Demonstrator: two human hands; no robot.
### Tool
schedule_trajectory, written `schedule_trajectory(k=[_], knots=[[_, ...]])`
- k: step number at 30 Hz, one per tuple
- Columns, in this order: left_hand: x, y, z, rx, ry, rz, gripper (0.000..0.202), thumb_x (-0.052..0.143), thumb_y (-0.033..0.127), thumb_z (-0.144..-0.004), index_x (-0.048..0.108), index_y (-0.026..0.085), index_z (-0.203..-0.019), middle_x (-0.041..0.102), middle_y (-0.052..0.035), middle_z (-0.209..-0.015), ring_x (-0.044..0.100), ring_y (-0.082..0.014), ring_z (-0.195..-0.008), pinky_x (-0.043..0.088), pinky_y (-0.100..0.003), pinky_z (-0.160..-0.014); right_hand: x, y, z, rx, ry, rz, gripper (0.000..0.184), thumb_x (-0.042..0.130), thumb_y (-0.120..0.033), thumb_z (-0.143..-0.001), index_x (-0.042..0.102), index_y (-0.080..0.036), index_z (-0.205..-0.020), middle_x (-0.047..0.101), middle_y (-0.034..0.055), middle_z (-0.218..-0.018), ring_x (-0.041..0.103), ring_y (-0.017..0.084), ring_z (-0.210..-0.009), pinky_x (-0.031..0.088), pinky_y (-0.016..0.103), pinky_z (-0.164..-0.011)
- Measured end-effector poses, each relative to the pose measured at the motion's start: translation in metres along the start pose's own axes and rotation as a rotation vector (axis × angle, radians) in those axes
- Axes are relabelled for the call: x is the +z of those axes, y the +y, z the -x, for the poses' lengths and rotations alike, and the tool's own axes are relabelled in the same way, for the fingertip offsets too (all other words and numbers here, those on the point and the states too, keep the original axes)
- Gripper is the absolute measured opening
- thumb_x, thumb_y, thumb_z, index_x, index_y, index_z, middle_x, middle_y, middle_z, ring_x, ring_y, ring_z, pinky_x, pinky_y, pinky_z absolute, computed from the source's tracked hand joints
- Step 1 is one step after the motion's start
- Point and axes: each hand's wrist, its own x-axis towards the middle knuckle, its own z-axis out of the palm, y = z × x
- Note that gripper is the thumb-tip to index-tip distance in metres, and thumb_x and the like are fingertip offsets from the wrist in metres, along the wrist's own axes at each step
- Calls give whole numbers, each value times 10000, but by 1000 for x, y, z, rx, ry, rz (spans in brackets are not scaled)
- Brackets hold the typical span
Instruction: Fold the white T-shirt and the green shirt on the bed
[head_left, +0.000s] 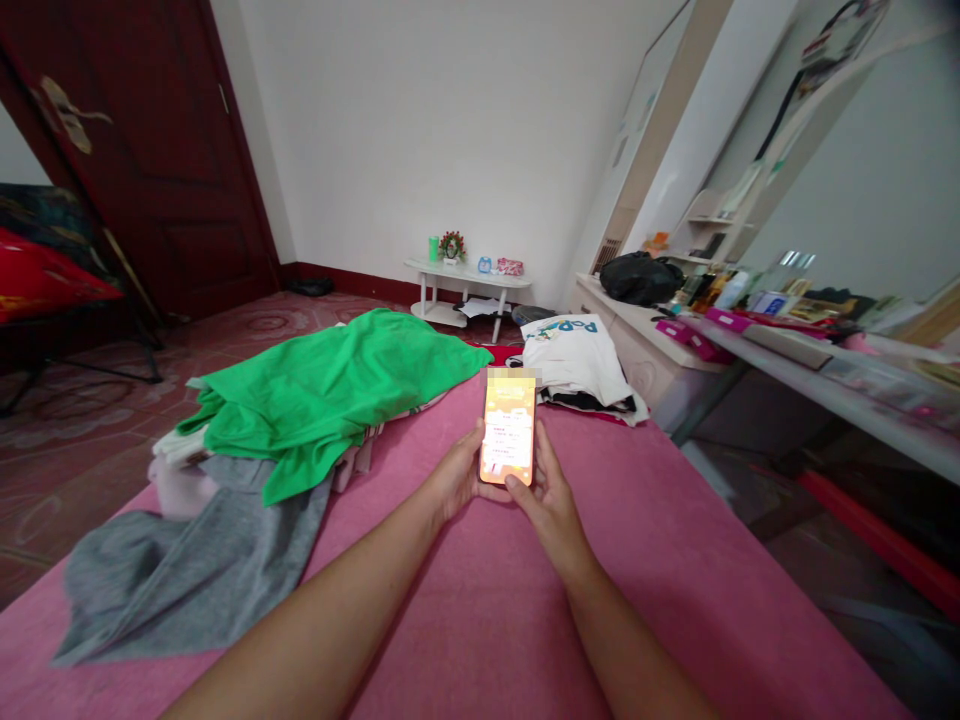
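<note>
A smartphone (510, 430) with a lit yellow and orange screen is held upright between my two hands, above a pink bed cover (480, 620). My left hand (461, 470) is closed around the phone's left side and lower back. On the other side my right hand (551, 490) grips the right edge, its thumb over the bottom of the screen. A green garment (352, 380) lies on top of a loose heap to the left, with grey clothing (202, 560) spread below it. Beyond the phone, to the right, sits a stack of folded clothes topped by a white printed shirt (574, 355).
A small white table (469, 272) with a green cup stands by the far wall. Along the right, a cluttered dresser (660, 335) holds a black bag (641, 278) and bottles. At left are a dark red door (150, 150) and a chair with a red item (49, 280).
</note>
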Motion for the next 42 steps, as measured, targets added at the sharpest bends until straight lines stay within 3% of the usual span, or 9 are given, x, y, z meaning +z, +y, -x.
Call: schedule_trajectory(k=[10, 21, 27, 42], knots=[[-2, -2, 0, 15, -72, -42, 590, 409, 564, -921, 532, 147, -1319, 657, -212, -1160, 709, -296, -815, 588, -371, -515, 1, -1, 0, 10, 29, -6, 892, 701, -393, -775, 193, -291, -1501, 390, 55, -1492, 461, 254, -1299, 425, 428, -1051], [2, 0, 4, 21, -25, -69, 573, 411, 564, -918, 532, 155, -1300, 660, -198, -1158, 703, -292, -821, 595, -384, -515, 0, -5, 0, 6, 11, 12, 878, 688, -388, -791, 181, -300, -1501, 351, 48, -1514, 471, 248, -1286, 427, 399, -1042], [3, 1, 5, 34, -15, -65, 586, 414, 557, -920, 528, 135, -1310, 654, -210, -1164, 703, -296, -825, 595, -387, -521, 2, -6, 1, 105, 42, -35, 997, 708, -425, -760, 82, -233, -1512, 492, 127, -1395, 577, 263, -1155, 479, 413, -969], [3, -4, 3, 64, -13, -48, 593, 394, 560, -927, 520, 142, -1328, 641, -206, -1193, 693, -305, -886, 594, -414, -587, 0, 0, -2, 138, 82, -111, 915, 738, -318, -668, 255, -197, -1436, 566, 135, -1307, 594, 276, -1123, 487, 431, -955]])
